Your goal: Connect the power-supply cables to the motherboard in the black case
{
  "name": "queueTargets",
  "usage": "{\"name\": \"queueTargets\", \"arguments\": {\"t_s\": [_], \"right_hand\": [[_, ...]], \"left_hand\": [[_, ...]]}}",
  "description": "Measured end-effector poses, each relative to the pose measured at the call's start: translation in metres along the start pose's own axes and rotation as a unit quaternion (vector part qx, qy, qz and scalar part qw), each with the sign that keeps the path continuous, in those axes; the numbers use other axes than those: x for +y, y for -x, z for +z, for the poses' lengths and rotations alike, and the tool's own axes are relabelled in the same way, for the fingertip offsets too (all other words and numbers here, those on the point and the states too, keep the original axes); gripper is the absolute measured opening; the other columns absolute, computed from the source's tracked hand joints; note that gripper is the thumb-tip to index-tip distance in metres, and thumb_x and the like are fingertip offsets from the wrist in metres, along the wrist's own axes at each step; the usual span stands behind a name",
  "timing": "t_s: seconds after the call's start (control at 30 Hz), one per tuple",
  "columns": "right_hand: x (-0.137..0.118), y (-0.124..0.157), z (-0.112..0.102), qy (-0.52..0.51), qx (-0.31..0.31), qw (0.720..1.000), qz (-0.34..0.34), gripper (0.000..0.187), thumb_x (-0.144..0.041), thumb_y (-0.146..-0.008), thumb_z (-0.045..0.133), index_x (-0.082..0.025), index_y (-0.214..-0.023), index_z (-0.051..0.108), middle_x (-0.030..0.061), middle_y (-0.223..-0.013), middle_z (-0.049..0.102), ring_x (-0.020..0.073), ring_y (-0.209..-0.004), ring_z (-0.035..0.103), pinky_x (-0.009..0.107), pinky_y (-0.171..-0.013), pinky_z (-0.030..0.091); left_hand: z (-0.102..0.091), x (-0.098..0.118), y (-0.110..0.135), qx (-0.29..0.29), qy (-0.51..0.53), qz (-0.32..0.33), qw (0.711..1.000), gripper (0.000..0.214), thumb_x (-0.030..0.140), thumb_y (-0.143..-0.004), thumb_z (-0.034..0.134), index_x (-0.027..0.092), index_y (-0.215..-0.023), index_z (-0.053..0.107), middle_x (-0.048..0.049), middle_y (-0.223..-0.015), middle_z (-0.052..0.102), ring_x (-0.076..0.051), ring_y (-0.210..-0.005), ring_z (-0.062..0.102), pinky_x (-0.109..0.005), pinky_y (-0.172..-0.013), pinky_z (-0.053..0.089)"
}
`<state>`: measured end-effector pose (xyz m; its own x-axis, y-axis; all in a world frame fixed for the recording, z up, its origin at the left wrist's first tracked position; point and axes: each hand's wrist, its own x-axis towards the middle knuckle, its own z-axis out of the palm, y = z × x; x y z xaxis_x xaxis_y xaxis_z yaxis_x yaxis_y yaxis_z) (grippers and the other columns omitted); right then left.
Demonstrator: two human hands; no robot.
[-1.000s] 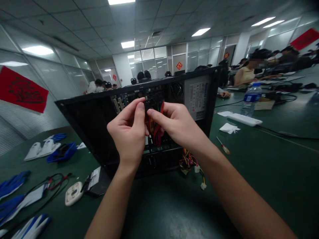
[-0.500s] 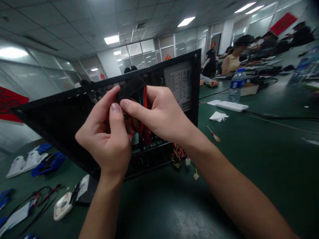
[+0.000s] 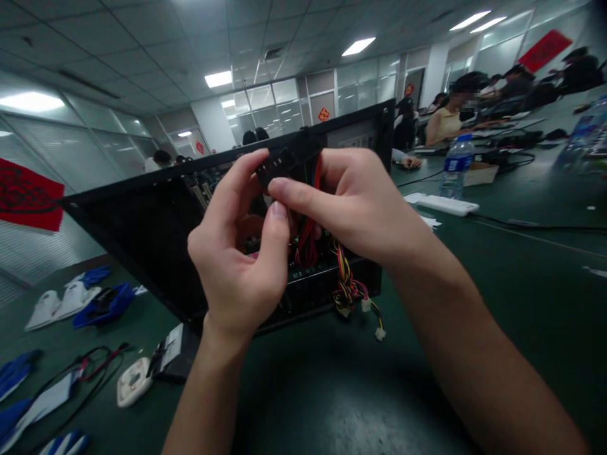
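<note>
Both hands are raised in front of an open black computer case (image 3: pixel 118 234) on the table. Between their fingertips is a black power connector (image 3: pixel 274 169), its row of small contacts facing up and left. My left hand (image 3: pixel 241 253) has its index fingertip at the connector's left end and its thumb just beneath. My right hand (image 3: pixel 355 202) pinches the connector from the right, thumb across its lower edge. Coloured wires (image 3: pixel 309 243) run down from it behind the fingers. Part of the connector is hidden by the hands. A bundle of yellow, red and black cables (image 3: pixel 346 284) with white plugs hangs from the case.
To the right are a water bottle (image 3: pixel 458 165), a white power strip (image 3: pixel 448 205) and a cardboard box (image 3: pixel 480 175). Gloves (image 3: pixel 61 303), a blue tray (image 3: pixel 107 304), black leads (image 3: pixel 95 379) and a white round-cornered device (image 3: pixel 134 382) lie left. Several people sit farther back.
Both hands and the connector appear farther right in view, as does the whole scene. The connector has turned so its contacts now show. More of the hanging cables is visible.
</note>
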<state>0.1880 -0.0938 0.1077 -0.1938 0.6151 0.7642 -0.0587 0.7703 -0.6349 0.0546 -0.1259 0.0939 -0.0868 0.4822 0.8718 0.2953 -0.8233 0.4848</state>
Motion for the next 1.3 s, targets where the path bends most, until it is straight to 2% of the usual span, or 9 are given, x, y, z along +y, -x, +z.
{"name": "queueTargets", "arguments": {"t_s": [0.17,0.37,0.5,0.63,0.8,0.9,1.1,1.17,1.3], "right_hand": [[-0.022,0.010,-0.002,0.077,0.039,0.995,-0.058,0.023,-0.029,-0.087,0.073,-0.018,-0.068,0.067,-0.0060,-0.065,0.063,0.0061,-0.059,0.055,0.018,-0.050,0.040],[-0.005,0.005,0.002,0.095,0.062,0.989,-0.092,0.018,-0.032,-0.088,0.074,-0.019,-0.076,0.069,-0.0035,-0.070,0.064,0.0129,-0.069,0.066,0.021,-0.053,0.046],[0.006,0.002,0.010,0.068,0.040,0.991,-0.109,0.018,-0.032,-0.091,0.072,-0.018,-0.081,0.069,-0.0025,-0.071,0.066,0.0144,-0.071,0.068,0.021,-0.054,0.051],[0.001,0.005,0.016,0.060,0.070,0.990,-0.102,0.008,-0.024,-0.093,0.070,-0.020,-0.086,0.070,-0.0045,-0.080,0.070,0.0118,-0.074,0.068,0.021,-0.060,0.053],[0.005,0.001,0.018,0.050,0.087,0.991,-0.092,0.015,-0.024,-0.092,0.070,-0.020,-0.077,0.067,-0.0052,-0.073,0.067,0.0099,-0.069,0.063,0.020,-0.058,0.049],[0.016,-0.003,0.014,0.012,0.041,0.995,-0.094,0.020,-0.030,-0.091,0.070,-0.021,-0.075,0.065,-0.0047,-0.071,0.064,0.0132,-0.074,0.064,0.022,-0.057,0.046],[0.051,-0.014,0.009,0.068,0.033,0.996,-0.053,0.034,-0.044,-0.099,0.059,-0.018,-0.076,0.061,-0.0030,-0.066,0.054,0.0136,-0.074,0.061,0.024,-0.062,0.045],[0.070,-0.017,0.013,0.139,0.041,0.989,-0.038,0.035,-0.043,-0.100,0.056,-0.018,-0.075,0.059,-0.0019,-0.067,0.056,0.0139,-0.072,0.059,0.025,-0.067,0.046],[0.116,-0.013,0.030,0.294,-0.011,0.955,0.022,0.029,-0.038,-0.101,0.053,-0.018,-0.084,0.064,0.0062,-0.082,0.068,0.0194,-0.080,0.065,0.029,-0.075,0.047]], "left_hand": [[-0.004,0.017,0.007,-0.005,-0.010,-0.023,1.000,0.050,0.015,-0.080,0.075,0.024,-0.128,0.066,-0.0030,-0.142,0.062,-0.028,-0.121,0.065,-0.020,-0.069,0.058],[-0.008,0.001,0.010,-0.039,-0.167,0.071,0.983,0.053,0.021,-0.093,0.055,0.028,-0.146,0.051,-0.0015,-0.145,0.060,-0.022,-0.119,0.068,-0.023,-0.078,0.063],[-0.016,0.001,0.007,-0.050,-0.270,0.107,0.956,0.051,0.020,-0.094,0.052,0.016,-0.145,0.051,-0.0067,-0.134,0.068,-0.019,-0.106,0.072,-0.025,-0.089,0.061],[-0.025,0.017,0.004,-0.052,-0.297,0.090,0.949,0.055,0.023,-0.094,0.057,0.014,-0.147,0.050,-0.0067,-0.136,0.067,-0.014,-0.084,0.074,-0.022,-0.077,0.061],[-0.033,0.022,-0.002,-0.128,-0.306,0.006,0.943,0.026,0.033,-0.094,0.059,0.019,-0.108,0.076,-0.0010,-0.092,0.078,-0.015,-0.074,0.071,-0.022,-0.066,0.054],[-0.033,0.016,-0.006,-0.178,-0.289,-0.031,0.940,0.031,0.036,-0.096,0.055,0.017,-0.085,0.076,-0.0004,-0.075,0.073,-0.014,-0.068,0.066,-0.021,-0.060,0.049],[-0.031,-0.017,-0.022,-0.180,-0.299,-0.110,0.931,0.038,0.040,-0.094,0.048,0.015,-0.076,0.071,-0.0015,-0.064,0.064,-0.014,-0.059,0.056,-0.023,-0.055,0.043],[-0.030,-0.041,-0.027,-0.186,-0.349,-0.152,0.906,0.039,0.040,-0.093,0.046,0.015,-0.074,0.071,-0.0025,-0.061,0.064,-0.015,-0.057,0.056,-0.024,-0.056,0.043],[-0.022,-0.094,-0.022,-0.295,-0.440,-0.192,0.826,0.039,0.038,-0.093,0.043,0.018,-0.080,0.074,-0.0069,-0.075,0.074,-0.019,-0.066,0.064,-0.026,-0.063,0.046]]}}
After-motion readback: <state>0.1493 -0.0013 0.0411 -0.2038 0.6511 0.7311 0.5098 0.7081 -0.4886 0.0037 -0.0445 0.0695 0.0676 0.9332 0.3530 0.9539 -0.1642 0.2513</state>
